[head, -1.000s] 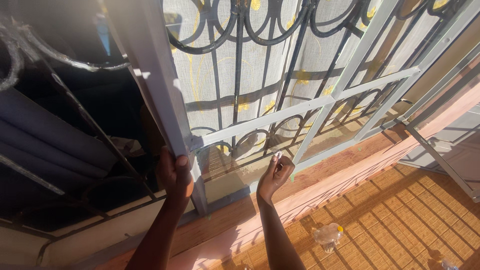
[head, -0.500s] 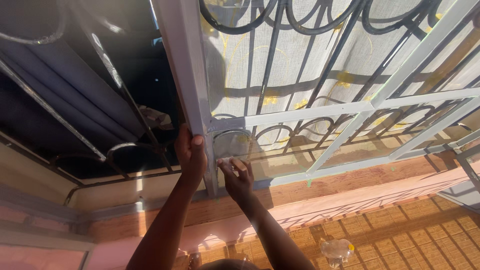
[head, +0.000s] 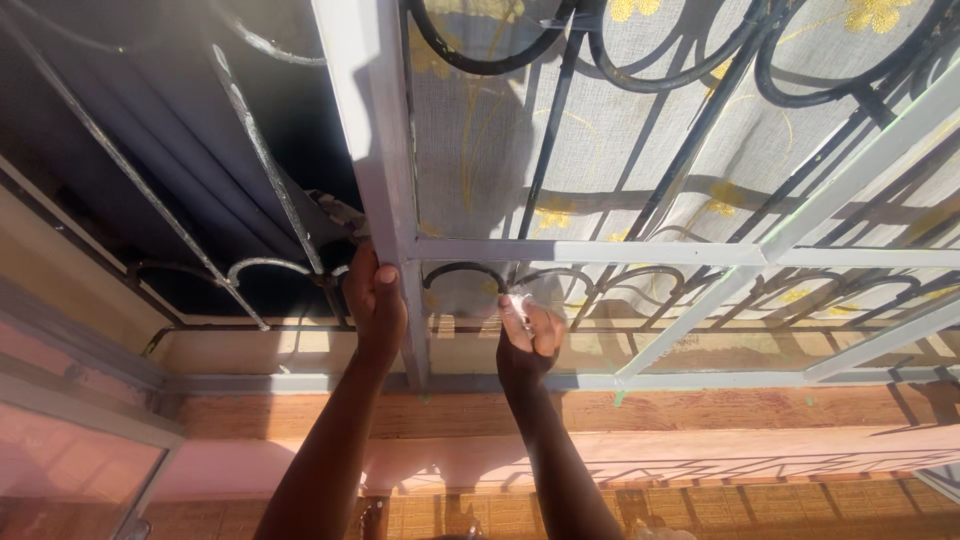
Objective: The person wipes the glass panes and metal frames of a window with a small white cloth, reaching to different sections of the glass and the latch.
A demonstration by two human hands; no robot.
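My left hand (head: 375, 300) grips the white upright of an open window frame (head: 372, 130), just below its joint with the horizontal bar. My right hand (head: 528, 342) is closed around a small whitish, crumpled wad (head: 518, 300) and presses it against the lower glass pane (head: 465, 305), a little right of the upright. Behind the glass are a black scrolled iron grille (head: 560, 140) and a white curtain with yellow flowers (head: 480, 150).
Left of the upright the window stands open onto a dark interior with grey-blue drapes (head: 130, 150) behind pale grille bars (head: 262, 150). Below runs a reddish-brown sill (head: 700, 410), a pink wall band, and a tiled floor (head: 800, 510).
My right hand went left across the lower pane to the upright, then back a little to the right with the wad. My left hand stayed on the frame. The view tilted upward.
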